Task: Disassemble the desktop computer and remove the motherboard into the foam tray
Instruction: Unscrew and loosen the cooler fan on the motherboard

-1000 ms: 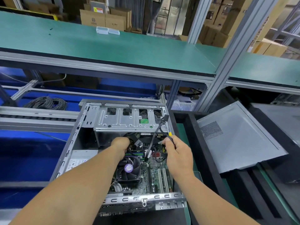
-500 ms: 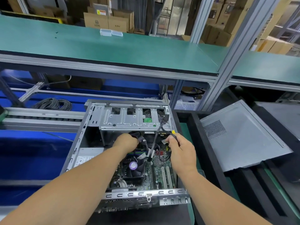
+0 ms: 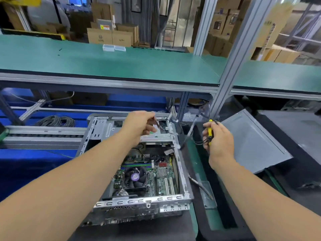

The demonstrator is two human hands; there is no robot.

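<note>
Motherboard (image 3: 152, 173) sits inside the open PC case (image 3: 180, 164), fan (image 3: 134, 177) on it. Left hand (image 3: 140, 123) fingers pinch a dark cable above the drive cage (image 3: 156, 135). Right hand (image 3: 218, 140) fingers grip a yellow connector (image 3: 210, 130) w/ black wires, right of case. Side panel (image 3: 251, 141) farther right.

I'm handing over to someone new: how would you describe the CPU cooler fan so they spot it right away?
Start at the open computer case lying on the bench below both hands. Inside it, on the green motherboard, look near the front-left area, left of the white expansion slots. The CPU cooler fan is the black round-bladed part with a purple sticker on its hub, the only one like it.
</note>
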